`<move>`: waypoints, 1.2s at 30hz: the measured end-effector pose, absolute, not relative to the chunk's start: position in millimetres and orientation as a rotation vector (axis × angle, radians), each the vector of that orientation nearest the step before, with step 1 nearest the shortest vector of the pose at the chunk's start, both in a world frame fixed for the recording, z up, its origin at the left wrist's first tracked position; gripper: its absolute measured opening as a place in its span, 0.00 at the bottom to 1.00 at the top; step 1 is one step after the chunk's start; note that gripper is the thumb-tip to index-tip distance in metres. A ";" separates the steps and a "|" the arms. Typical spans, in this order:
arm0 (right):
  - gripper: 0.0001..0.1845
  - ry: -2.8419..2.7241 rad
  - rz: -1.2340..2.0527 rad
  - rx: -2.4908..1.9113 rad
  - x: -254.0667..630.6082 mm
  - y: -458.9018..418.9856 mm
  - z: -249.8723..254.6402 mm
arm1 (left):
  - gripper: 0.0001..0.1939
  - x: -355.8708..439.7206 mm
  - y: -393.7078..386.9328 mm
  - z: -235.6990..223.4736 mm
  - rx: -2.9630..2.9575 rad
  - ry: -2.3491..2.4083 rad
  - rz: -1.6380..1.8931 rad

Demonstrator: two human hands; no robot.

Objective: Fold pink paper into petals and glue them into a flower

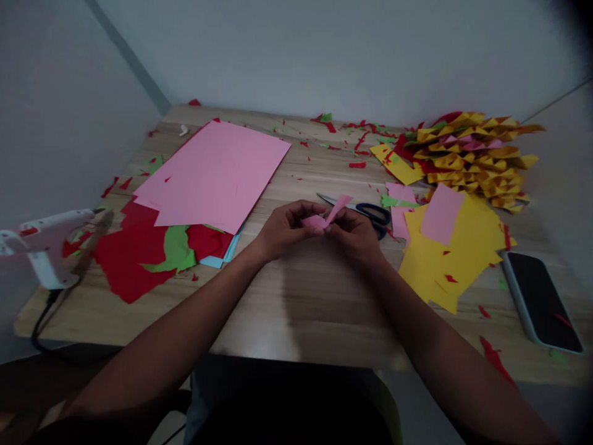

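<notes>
Between my two hands is a small folded piece of pink paper (337, 209), one flap of it sticking up to the right. My left hand (288, 227) pinches its left part with thumb and fingers. On the right part, my right hand (354, 235) is closed, its thumb near the fold. Just behind my right hand lie scissors (373, 213) with dark handles, partly covered by that hand. To the right, a pink paper rectangle (442, 213) rests on yellow paper sheets (426, 266).
Large pink sheets (222, 173) lie at left over red paper (127, 259) and a green scrap (178, 250). A white glue gun (50, 247) stands at the left edge, its cord hanging down. Folded yellow paper pieces (477, 161) are clustered back right. A phone (542, 300) lies right.
</notes>
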State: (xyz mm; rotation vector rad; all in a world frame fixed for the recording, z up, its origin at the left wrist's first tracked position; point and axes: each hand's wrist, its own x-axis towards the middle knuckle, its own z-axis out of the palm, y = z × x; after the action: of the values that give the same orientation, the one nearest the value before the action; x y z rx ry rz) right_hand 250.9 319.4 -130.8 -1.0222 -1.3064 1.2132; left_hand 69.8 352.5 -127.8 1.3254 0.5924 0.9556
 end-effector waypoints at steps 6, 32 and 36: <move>0.16 -1.355 1.167 -1.042 251.0 320.0 -134.0 | 0.17 68.9 351.7 -125.4 1.350 0.638 0.939; 0.15 -1.428 1.349 -0.928 248.3 317.3 -121.7 | 0.17 65.1 353.5 -127.0 1.246 0.546 0.918; 0.15 -1.467 1.367 -0.914 247.7 316.0 -120.1 | 0.29 63.7 351.4 -124.1 1.183 0.564 0.908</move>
State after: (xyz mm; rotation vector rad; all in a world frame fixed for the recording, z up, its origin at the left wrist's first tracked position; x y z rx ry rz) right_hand 247.7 316.0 -120.1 -0.9140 -1.4669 1.3668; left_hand 63.7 351.4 -124.1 1.1826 0.5643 0.9084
